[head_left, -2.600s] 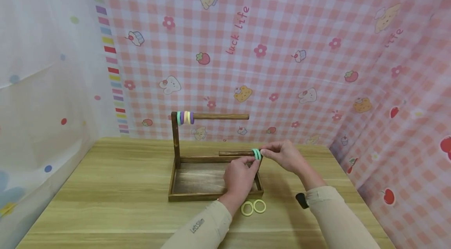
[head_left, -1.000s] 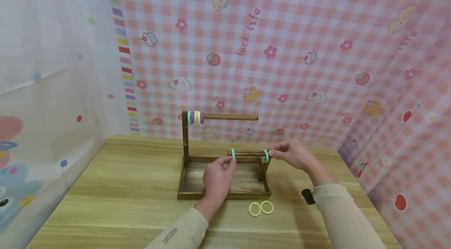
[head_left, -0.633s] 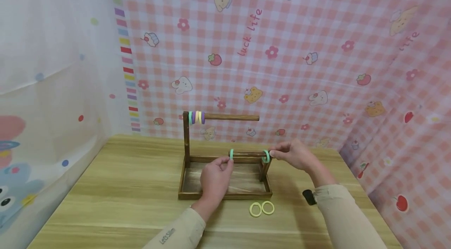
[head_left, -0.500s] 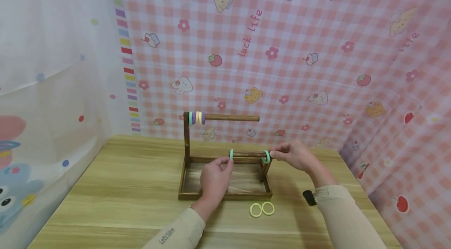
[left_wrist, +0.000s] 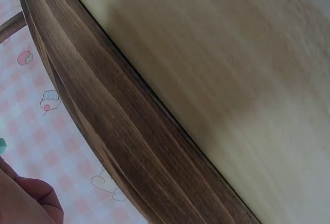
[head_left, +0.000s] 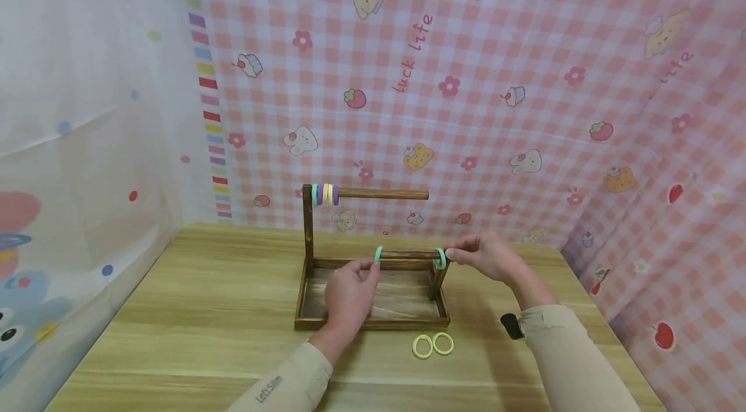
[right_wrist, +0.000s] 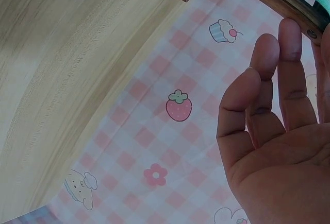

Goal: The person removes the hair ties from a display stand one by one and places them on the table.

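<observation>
In left hand (head_left: pixel 350 294), green ring (head_left: pixel 378 254) part-hidden.

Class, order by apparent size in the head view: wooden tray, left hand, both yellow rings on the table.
1. Wooden tray
2. Left hand
3. Loose yellow rings: the two look alike, so unranked

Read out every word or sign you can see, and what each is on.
"luck life": pink checked cloth
"life": same cloth, farther right
"e": same cloth, low, just above the table
"Lets Slim": left sleeve; small, spelling uncertain
No other readable text.
</observation>
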`<state>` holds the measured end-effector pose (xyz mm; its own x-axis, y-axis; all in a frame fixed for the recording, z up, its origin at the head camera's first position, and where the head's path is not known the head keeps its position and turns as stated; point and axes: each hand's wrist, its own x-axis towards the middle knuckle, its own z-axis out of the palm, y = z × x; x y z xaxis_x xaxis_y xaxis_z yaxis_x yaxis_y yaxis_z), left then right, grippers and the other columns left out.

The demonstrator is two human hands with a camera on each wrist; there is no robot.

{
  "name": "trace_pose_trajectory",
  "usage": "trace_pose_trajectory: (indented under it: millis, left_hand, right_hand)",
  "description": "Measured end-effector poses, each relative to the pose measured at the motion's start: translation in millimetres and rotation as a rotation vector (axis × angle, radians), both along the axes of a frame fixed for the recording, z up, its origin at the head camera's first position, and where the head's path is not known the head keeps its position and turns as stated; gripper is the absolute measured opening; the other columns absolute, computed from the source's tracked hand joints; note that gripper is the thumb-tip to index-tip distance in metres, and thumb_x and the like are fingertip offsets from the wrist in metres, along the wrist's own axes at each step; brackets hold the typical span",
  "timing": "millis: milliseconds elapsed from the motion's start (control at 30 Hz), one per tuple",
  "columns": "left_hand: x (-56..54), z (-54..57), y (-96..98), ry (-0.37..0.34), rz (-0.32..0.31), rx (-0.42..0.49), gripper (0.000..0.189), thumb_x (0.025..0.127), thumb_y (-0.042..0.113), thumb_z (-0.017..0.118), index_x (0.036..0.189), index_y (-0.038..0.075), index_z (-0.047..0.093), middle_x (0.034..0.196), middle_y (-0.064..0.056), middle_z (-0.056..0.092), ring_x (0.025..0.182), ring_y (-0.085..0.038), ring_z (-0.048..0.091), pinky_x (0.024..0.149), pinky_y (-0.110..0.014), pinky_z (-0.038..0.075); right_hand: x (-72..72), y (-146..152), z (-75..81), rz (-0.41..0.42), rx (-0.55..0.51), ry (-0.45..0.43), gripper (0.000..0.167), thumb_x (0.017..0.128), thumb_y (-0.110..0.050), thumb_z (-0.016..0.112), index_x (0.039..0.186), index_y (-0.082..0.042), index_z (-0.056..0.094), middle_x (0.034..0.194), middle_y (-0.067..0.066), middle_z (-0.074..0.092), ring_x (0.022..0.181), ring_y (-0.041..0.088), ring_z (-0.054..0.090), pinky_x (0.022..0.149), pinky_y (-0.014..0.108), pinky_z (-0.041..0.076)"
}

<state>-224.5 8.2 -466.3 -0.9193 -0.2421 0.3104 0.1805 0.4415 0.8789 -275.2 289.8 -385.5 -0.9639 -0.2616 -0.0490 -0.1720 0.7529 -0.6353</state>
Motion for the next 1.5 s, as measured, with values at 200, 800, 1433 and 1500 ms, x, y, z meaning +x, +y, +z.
trace_pose_trajectory:
  millis: [200,800,1433,1500]
  left_hand:
    - [-1.5,1.4,-3.5,0.017,0.002,-0.006,0.013,0.097,0.022,0.077,0.101,0.012,0.085,0.055,0.006,0.058,0.047,-0.006,0.044,0.046,-0.024,0.032]
    - [-0.2,-0.1,-15.4,-0.040,-0.035,0.051,0.018,0.099,0.020,0.074,0.107,0.007,0.084,0.048,0.009,0.049,0.040,-0.005,0.034,0.039,-0.019,0.022]
    - [7.2,-10.7,-24.8,-0.044,-0.046,-0.096,0.020,0.099,0.024,0.072,0.104,0.011,0.085,0.045,0.014,0.039,0.040,-0.003,0.029,0.040,-0.019,0.017]
    - [10.2,-10.7,-24.8,-0.049,-0.056,-0.117,0.019,0.098,0.025,0.072,0.103,0.012,0.085,0.047,0.013,0.041,0.042,-0.003,0.033,0.041,-0.020,0.020]
  right_hand:
    - [1.5,0,0.6,0.000,0.000,-0.002,0.029,0.103,-0.040,0.072,0.113,-0.015,0.083,0.114,0.009,0.081,0.106,0.024,0.073,0.094,0.049,0.060]
    - [1.3,-2,0.1,-0.004,-0.016,-0.008,0.029,0.104,-0.039,0.072,0.112,-0.013,0.083,0.113,0.009,0.081,0.105,0.023,0.073,0.093,0.048,0.061]
    - [1.2,-2,0.2,-0.001,-0.013,0.014,0.027,0.103,-0.037,0.073,0.112,-0.014,0.083,0.110,0.007,0.082,0.102,0.021,0.073,0.091,0.046,0.061]
    - [0.9,-2,0.0,-0.004,-0.015,0.011,0.026,0.103,-0.037,0.073,0.113,-0.015,0.083,0.110,0.007,0.081,0.102,0.021,0.073,0.091,0.047,0.061]
